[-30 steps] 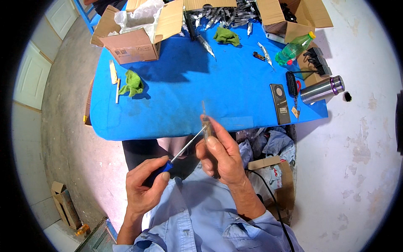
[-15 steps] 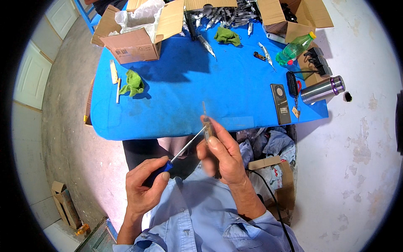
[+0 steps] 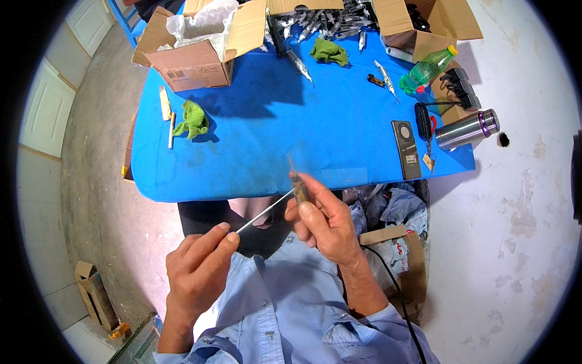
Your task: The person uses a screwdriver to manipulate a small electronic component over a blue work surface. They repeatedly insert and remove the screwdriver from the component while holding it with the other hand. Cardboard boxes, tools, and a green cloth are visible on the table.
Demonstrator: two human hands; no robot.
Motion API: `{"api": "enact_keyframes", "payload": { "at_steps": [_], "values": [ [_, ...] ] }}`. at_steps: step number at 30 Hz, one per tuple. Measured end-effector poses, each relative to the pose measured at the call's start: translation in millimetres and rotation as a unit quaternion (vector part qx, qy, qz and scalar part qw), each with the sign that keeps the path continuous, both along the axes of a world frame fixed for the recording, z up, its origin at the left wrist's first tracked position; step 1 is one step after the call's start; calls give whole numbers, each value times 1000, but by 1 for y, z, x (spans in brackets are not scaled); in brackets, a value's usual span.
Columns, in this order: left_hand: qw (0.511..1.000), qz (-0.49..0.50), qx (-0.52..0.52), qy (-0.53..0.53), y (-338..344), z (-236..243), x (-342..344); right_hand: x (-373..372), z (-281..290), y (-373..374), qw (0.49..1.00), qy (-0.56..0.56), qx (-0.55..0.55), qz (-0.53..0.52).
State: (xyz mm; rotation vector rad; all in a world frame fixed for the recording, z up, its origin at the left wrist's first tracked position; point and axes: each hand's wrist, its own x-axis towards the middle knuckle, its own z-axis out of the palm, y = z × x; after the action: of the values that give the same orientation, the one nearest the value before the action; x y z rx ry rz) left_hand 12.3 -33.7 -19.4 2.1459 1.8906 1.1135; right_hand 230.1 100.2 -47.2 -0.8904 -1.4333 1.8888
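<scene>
My left hand (image 3: pixel 197 270) is closed round a screwdriver (image 3: pixel 264 212); its handle is mostly hidden in the fist and its bare metal shaft slants up to the right. In the fingers of my right hand (image 3: pixel 332 229), over the table's front edge, is a slim pen-like tool (image 3: pixel 300 190) with a brownish body and a thin blurred tip pointing away from me. The shaft's end meets the side of this tool near its upper part; whether it sits in a screw I cannot tell.
On the blue-covered table (image 3: pixel 254 145) lie green cloths (image 3: pixel 193 119), a phone (image 3: pixel 405 148), a steel flask (image 3: pixel 465 130) and a green bottle (image 3: pixel 429 70). Several similar slim tools (image 3: pixel 339 27) are heaped at the back between cardboard boxes (image 3: pixel 191 70). A black cable (image 3: pixel 394 282) hangs at right.
My left hand has drawn down and left, its grip now covering the screwdriver's blue handle. The tool in my right hand has tilted slightly left, and the right fingers have curled in.
</scene>
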Motion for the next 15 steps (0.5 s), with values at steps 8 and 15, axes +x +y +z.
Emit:
{"api": "enact_keyframes", "payload": {
  "at_steps": [8,15],
  "values": [
    [981,-38,70,179,-2,6,-5,-1,-2,-1,999,18,5,27],
    [965,-85,28,246,-5,18,-12,-3,-6,-6,998,-24,23,53]
  ]
}}
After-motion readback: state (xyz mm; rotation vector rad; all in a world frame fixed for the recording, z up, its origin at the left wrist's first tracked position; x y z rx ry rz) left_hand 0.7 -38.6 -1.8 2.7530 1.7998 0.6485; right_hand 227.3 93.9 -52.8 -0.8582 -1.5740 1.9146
